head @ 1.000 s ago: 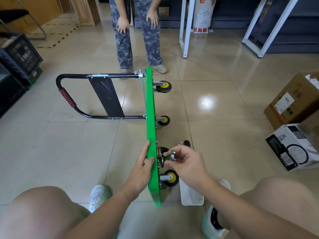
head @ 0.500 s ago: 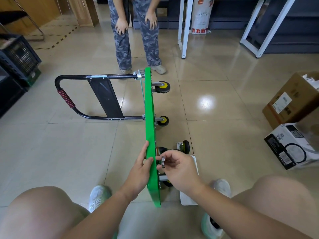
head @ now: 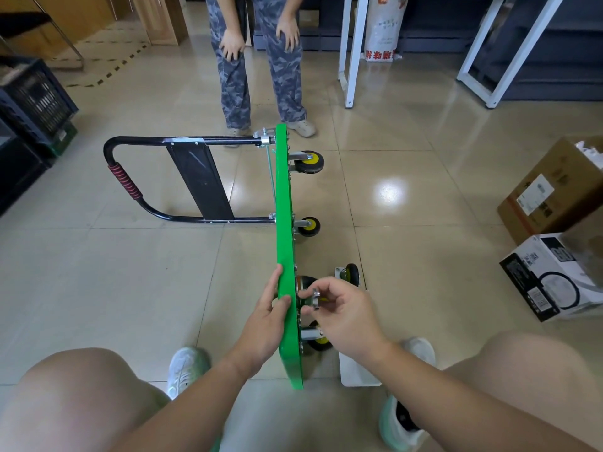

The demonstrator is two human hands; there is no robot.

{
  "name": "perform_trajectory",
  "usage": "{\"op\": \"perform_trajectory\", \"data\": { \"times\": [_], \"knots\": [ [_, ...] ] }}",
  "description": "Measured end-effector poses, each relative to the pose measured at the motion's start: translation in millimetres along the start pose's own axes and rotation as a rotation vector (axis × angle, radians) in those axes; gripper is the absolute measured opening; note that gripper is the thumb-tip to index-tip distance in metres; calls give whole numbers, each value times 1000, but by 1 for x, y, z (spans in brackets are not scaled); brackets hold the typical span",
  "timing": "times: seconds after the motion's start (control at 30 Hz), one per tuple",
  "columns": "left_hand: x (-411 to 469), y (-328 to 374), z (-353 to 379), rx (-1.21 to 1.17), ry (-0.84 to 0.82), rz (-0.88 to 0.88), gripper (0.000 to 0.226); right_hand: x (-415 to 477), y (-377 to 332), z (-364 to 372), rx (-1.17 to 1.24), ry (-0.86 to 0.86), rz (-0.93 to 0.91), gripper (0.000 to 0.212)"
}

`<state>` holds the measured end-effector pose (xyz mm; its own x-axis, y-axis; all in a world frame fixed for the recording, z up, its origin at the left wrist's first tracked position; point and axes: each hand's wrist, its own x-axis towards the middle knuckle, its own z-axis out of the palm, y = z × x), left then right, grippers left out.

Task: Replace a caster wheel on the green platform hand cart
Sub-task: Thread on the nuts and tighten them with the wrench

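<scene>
The green platform cart (head: 283, 223) stands on its side edge on the tiled floor, its black handle (head: 137, 190) folded out to the left. My left hand (head: 266, 321) grips the platform's upper edge near its close end. My right hand (head: 339, 316) pinches a small metal part (head: 315, 299) right at the underside, by a caster (head: 305, 283) partly hidden behind my fingers. Two yellow-hubbed casters (head: 308, 162) (head: 308, 226) show on the far half, another (head: 318, 337) below my right hand. A loose caster wheel (head: 349, 275) lies on the floor just right of the cart.
A person in camouflage trousers (head: 261, 70) stands bent over at the cart's far end. A flat white item (head: 357, 370) lies under my right wrist. A brown carton (head: 554, 187) and a black-and-white box (head: 554, 278) sit at right, a dark crate (head: 36, 102) at left, white frame legs (head: 354, 50) behind.
My right hand has moved left from beside the caster to close against the platform's underside, still pinching the small metal part. My left hand has kept its hold on the edge.
</scene>
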<state>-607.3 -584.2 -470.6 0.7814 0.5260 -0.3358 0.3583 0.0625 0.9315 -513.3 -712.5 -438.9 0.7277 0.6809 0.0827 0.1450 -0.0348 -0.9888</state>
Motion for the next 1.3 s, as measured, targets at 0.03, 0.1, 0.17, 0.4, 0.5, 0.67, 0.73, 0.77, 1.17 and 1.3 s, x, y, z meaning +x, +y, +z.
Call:
{"op": "perform_trajectory", "data": {
  "times": [0.03,0.1,0.17,0.4,0.5,0.67,0.73,0.77,1.17,1.3],
  "knots": [
    [0,0,0,5,-4,2,55,-1,1,-1,-8,2,-17,22],
    [-1,-1,-1,-2,-7,0,55,-6,3,0,-53,-24,-98,12],
    [-1,-3,-3,-15,-8,0,55,-14,6,2,-77,-40,-133,18],
    [-2,2,0,-27,23,-17,57,-3,6,6,-36,-12,-90,18],
    [-1,1,0,-13,33,-17,54,9,0,5,-16,-50,-27,36],
    [-1,1,0,16,33,-3,53,28,-11,5,-32,-124,33,33],
    [-1,2,0,11,29,-5,51,31,-12,4,-59,-138,17,32],
    [0,2,0,7,26,-7,50,32,-12,4,-67,-142,6,35],
    [-1,-2,-2,-38,-4,-3,57,79,-9,-1,-85,-68,214,28],
    [1,-4,-3,-68,-17,-3,53,108,-1,-6,38,-88,476,16]
  ]
}}
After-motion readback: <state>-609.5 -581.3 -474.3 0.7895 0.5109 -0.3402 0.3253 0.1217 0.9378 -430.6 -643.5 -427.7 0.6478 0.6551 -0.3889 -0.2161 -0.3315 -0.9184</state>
